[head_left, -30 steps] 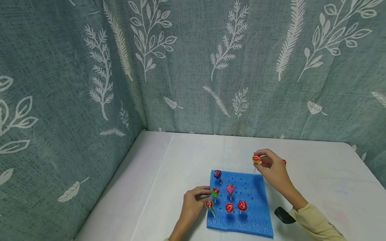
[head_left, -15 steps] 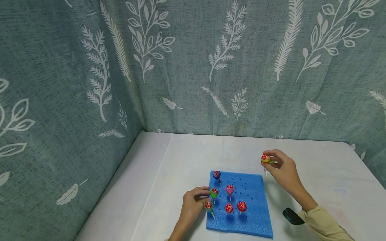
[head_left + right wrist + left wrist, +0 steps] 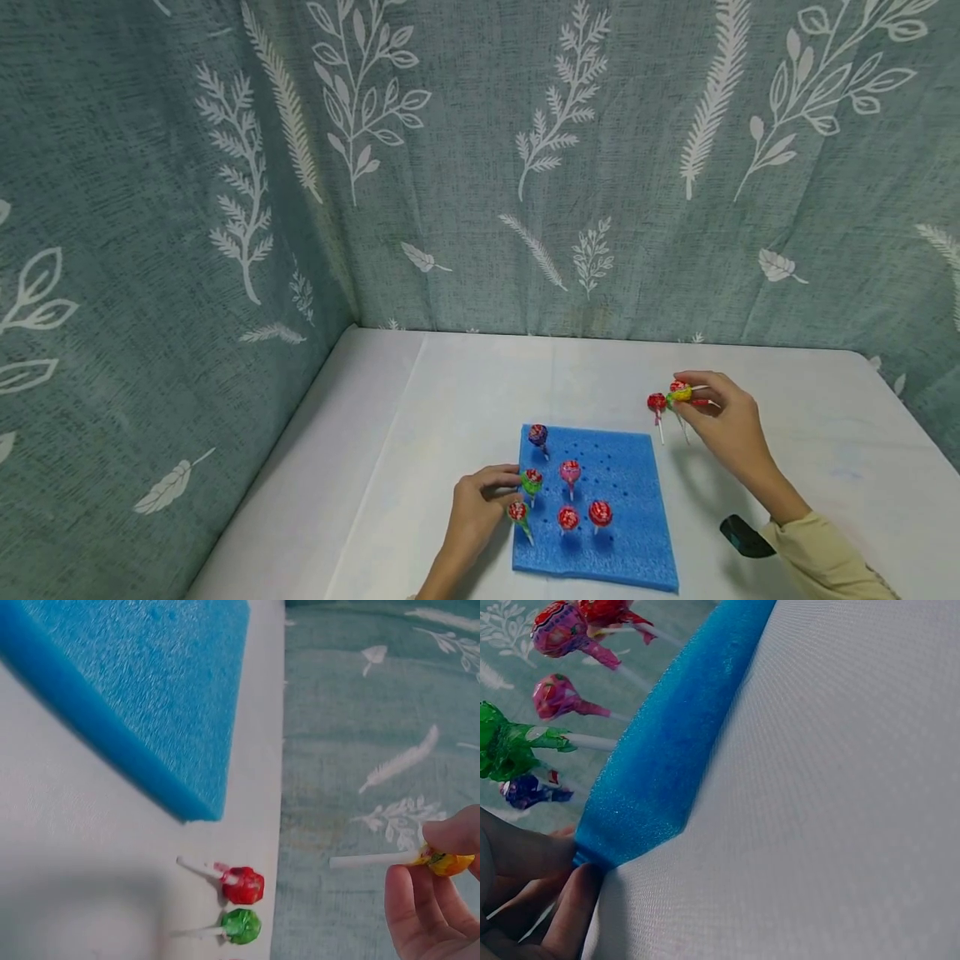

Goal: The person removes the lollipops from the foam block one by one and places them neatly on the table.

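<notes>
The right hand, pinching a yellow lollipop, has shifted farther right of the blue foam the left hand grips.

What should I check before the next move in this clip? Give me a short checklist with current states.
1. Yellow-and-red lollipop held by the right hand: ok.
2. Its white stick protruding clear of the fingers: ok.
3. Blue foam board steadied: ok, the left hand grips its left edge.
4. Unoccupied holes available: ok, several show.
5. Held lollipop over the board: not ok, it appears beyond the far right corner, near loose red and green lollipops.
6. Hole size suits stick: cannot tell.
</notes>
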